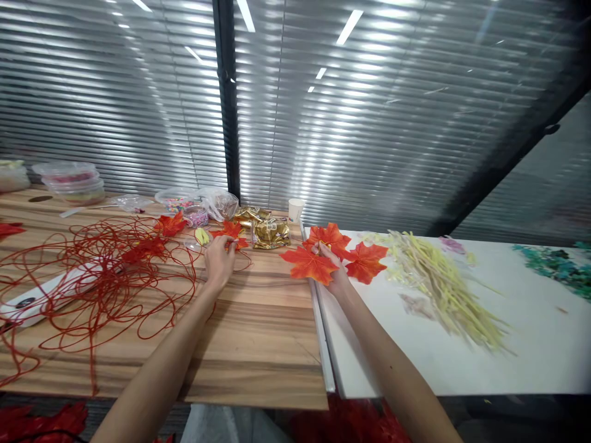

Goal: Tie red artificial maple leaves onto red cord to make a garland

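My right hand (336,271) is closed on a cluster of orange-red maple leaves (308,264) above the seam between the two tables. Several leaves fan out around its fingers. Over the wooden table, my left hand (220,258) has its fingers pinched together beside some orange leaves (231,229); whatever is between the fingertips is too small to make out. A loose tangle of red cord (115,271) spreads to the left of that hand, with more red leaves (170,224) on it.
Gold packets (271,234), a paper cup (296,210) and clear bags (220,204) stand at the back. Plastic tubs (71,183) are at the far left. A white device (50,294) lies under the cord. Yellow strips (446,295) and green pieces (558,267) lie on the white table (530,357).
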`<state>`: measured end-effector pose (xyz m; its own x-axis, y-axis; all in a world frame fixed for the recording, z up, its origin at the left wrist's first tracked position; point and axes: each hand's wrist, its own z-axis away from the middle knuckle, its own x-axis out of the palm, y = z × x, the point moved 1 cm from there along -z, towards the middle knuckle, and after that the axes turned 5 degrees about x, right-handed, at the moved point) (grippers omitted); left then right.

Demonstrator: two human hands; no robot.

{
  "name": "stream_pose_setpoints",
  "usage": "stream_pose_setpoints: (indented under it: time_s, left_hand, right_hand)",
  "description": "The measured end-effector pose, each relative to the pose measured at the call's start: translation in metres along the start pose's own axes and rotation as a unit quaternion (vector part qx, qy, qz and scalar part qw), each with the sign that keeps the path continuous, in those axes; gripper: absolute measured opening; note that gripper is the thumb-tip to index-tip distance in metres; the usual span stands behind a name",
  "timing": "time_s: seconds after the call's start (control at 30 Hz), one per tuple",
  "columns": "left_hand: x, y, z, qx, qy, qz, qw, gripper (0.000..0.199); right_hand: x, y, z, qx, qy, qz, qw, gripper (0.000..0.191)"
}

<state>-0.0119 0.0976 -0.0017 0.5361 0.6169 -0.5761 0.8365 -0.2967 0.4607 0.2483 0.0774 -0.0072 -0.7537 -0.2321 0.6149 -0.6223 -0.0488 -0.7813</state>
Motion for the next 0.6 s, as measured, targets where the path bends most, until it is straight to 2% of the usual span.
stream_pose_setpoints:
  time_s: [0.13,0.27,0.37,0.47,0.6]
  left_hand:
    - [-0.004,-0.006,-0.003,0.012,0.044,0.000,0.999,0.020]
    - [-0.008,-0.012,-0.006,-0.006,0.083,-0.024,0.996,0.022]
    - [-0.008,-0.016,-0.008,-0.017,0.101,-0.004,0.995,0.024]
    - [-0.006,-0.018,-0.008,-0.031,0.093,0.034,0.995,0.027]
    - [-0.004,-0.016,-0.008,-0.047,0.099,0.057,0.992,0.029]
  right_hand:
    - [-0.007,-0.001,-0.002,-0.012,0.010,0.023,1.000,0.016]
    - [-0.013,-0.003,-0.004,-0.044,0.041,0.070,0.996,0.018]
    - [-0.019,-0.004,-0.005,-0.058,0.065,0.109,0.990,0.019]
    - [-0.024,0.000,-0.006,-0.040,0.077,0.196,0.977,0.022]
    - [-0.028,0.010,-0.005,0.026,0.082,0.290,0.953,0.028]
